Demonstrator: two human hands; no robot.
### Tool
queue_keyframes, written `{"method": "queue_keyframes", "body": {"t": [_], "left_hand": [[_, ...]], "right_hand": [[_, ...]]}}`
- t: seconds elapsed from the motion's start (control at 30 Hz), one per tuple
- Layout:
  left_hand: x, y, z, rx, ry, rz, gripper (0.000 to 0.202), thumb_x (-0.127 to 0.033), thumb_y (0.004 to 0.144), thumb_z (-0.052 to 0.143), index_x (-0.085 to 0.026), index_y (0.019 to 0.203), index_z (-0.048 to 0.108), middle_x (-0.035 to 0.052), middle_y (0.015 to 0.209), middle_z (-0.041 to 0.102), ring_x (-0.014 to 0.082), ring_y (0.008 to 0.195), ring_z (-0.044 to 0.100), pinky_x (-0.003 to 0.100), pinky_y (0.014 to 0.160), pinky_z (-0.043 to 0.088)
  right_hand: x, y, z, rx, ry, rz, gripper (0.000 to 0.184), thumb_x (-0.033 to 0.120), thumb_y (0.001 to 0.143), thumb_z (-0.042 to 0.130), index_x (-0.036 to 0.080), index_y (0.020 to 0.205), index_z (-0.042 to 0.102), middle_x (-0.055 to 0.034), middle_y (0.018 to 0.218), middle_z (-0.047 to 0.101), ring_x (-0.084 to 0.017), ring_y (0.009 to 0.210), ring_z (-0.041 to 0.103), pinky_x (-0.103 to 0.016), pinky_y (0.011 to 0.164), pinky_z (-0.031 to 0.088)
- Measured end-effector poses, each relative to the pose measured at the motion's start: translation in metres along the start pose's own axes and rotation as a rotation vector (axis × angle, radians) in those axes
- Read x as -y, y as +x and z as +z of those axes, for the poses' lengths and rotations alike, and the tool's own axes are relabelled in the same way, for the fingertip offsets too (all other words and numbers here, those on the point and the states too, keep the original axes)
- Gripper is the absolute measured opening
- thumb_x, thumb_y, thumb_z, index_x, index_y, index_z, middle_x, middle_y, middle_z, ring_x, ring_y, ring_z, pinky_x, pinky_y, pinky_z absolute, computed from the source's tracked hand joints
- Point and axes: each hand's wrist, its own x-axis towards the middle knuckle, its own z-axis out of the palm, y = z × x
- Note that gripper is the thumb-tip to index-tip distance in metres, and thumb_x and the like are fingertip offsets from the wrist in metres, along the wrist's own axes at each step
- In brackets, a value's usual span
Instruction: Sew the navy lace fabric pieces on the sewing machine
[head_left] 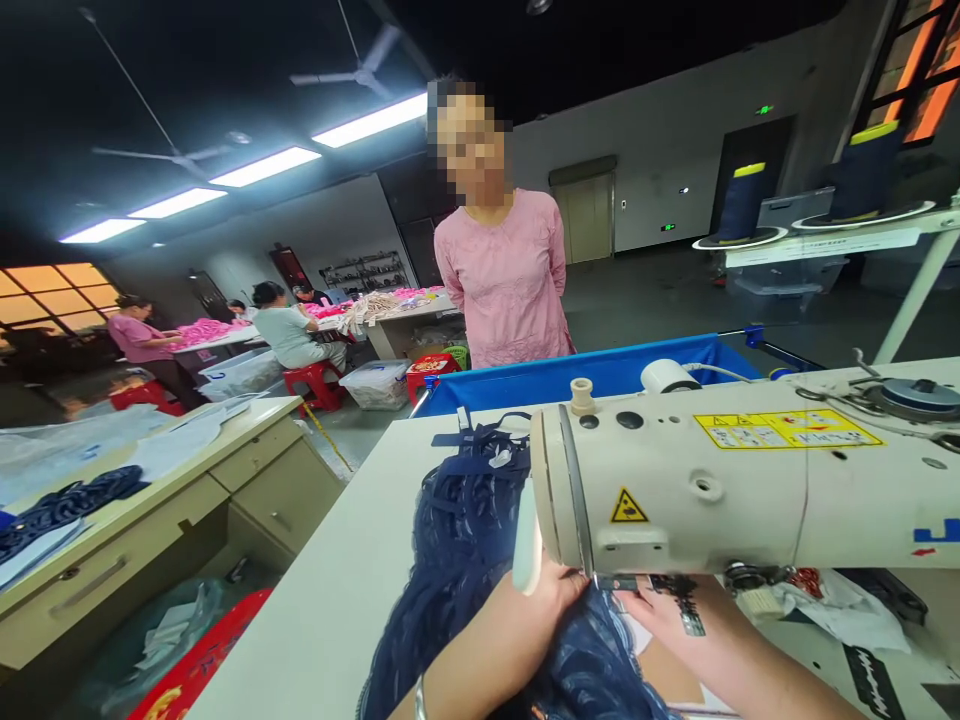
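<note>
A white sewing machine (675,490) spans the right side, its head above both hands. Under its needle end lies navy lace fabric (442,600), with more bunched behind and navy straps (502,430) on top. My left hand (544,595) grips the lace just left of the needle, fingers curled and partly hidden by the machine head. From the right, my right hand (671,605) reaches under the head and pinches the fabric edge close to the needle; machine parts hide some of its fingers.
A person in a pink top (502,270) stands behind a blue cloth bin (585,375) beyond the table. Thread cones (742,205) stand on a rack at right. A desk with drawers (255,450) is at left. Other people sit at far tables.
</note>
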Motion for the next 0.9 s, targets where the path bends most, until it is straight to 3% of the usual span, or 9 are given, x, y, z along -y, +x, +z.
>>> {"method": "queue_keyframes", "body": {"t": [0.23,0.43,0.77,0.9], "left_hand": [[-0.005,0.002,-0.005,0.021,0.100,0.029,0.034,-0.026,0.095,0.040,-0.029,0.126,0.053,-0.0033,0.142,0.042,0.0206,0.136,0.026,0.038,0.114,0.019],[-0.012,0.003,-0.010,0.019,0.136,0.031,0.039,-0.029,0.098,0.036,-0.033,0.137,0.039,-0.0016,0.139,0.045,0.0189,0.132,0.034,0.039,0.112,0.025],[0.003,-0.001,-0.003,0.052,0.085,0.014,0.034,-0.028,0.096,0.040,-0.029,0.127,0.052,-0.0008,0.138,0.046,0.0208,0.130,0.037,0.037,0.109,0.030],[0.006,0.001,0.000,0.038,0.075,0.004,0.034,-0.030,0.096,0.040,-0.029,0.128,0.051,0.0003,0.136,0.048,0.0210,0.128,0.039,0.038,0.110,0.029]], "right_hand": [[0.005,-0.002,-0.008,0.031,0.014,-0.009,0.023,0.021,0.087,0.047,0.025,0.095,0.069,-0.0037,0.080,0.069,-0.021,0.072,0.063,-0.034,0.073,0.051],[0.005,0.001,-0.004,0.006,0.042,-0.015,0.024,0.019,0.085,0.048,0.026,0.095,0.069,-0.0022,0.078,0.069,-0.020,0.069,0.062,-0.032,0.071,0.051],[0.011,0.003,-0.013,0.011,-0.069,-0.038,0.022,0.015,0.084,0.046,0.023,0.081,0.067,-0.0029,0.068,0.066,-0.020,0.065,0.061,-0.031,0.070,0.051],[0.009,0.002,-0.011,0.003,-0.060,-0.034,0.022,0.016,0.084,0.048,0.022,0.088,0.068,-0.0027,0.068,0.065,-0.019,0.065,0.061,-0.032,0.072,0.051]]}}
